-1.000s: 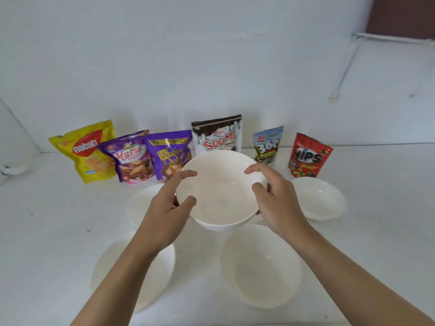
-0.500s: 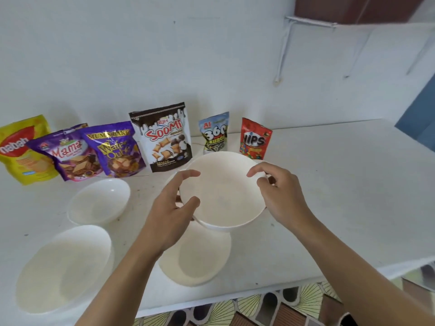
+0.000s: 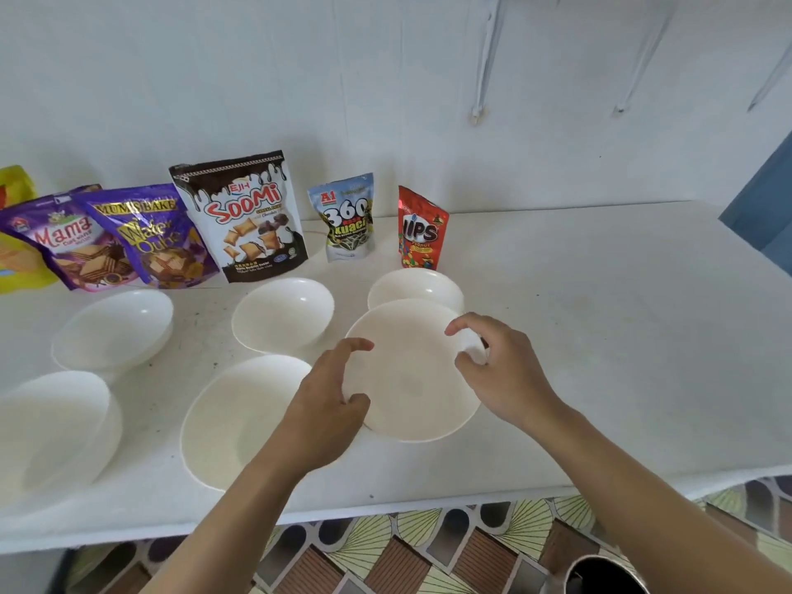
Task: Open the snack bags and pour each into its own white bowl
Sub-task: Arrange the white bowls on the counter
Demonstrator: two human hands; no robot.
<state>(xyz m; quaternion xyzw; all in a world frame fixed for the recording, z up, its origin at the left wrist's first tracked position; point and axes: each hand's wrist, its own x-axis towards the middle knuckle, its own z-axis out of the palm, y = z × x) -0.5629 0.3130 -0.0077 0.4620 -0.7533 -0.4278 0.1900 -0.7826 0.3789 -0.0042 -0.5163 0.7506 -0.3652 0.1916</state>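
Both of my hands hold one white bowl (image 3: 407,379) low over the white table, right of centre. My left hand (image 3: 321,418) curls round its left rim and my right hand (image 3: 505,379) grips its right rim. Directly behind it sits a smaller white bowl (image 3: 415,289). Several more white bowls lie to the left, the nearest (image 3: 240,422) beside my left wrist. Along the wall stand sealed snack bags: Mama (image 3: 64,242), Wafer Cube (image 3: 154,237), Soomi (image 3: 244,216), 360 Kuaci (image 3: 347,216) and red Nips (image 3: 422,229).
A yellow bag (image 3: 17,267) is cut off at the left edge. The table's front edge (image 3: 385,508) runs below my forearms, with patterned floor tiles under it. A dark round container (image 3: 604,576) shows at the bottom right. A blue panel (image 3: 763,207) stands at the far right.
My hands have carried the bowl to the right and lowered it toward the table in front of the Nips bag. The view has shifted right, so the yellow bag is almost out of sight.
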